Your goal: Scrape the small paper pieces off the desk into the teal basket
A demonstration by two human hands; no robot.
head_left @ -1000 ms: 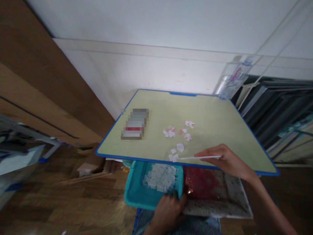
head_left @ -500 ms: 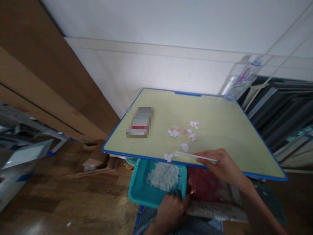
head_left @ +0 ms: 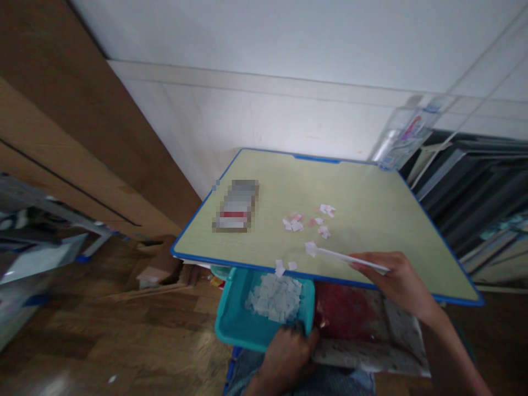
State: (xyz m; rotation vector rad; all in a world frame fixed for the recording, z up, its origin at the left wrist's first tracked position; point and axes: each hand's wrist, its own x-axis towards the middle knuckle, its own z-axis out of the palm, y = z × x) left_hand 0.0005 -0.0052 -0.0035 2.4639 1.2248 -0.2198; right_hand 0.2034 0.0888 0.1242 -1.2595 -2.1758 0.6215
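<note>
Right grip (head_left: pixel 396 276) pinches a white stick (head_left: pixel 338 256), apparently touching paper scraps (head_left: pixel 311 249).

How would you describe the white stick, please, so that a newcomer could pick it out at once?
Find the blue-rimmed, pale table, then the right hand over its near edge. The white stick slants from that hand toward small white scraps. Unlike those short, flat scraps, it is long, narrow and straight.
</note>
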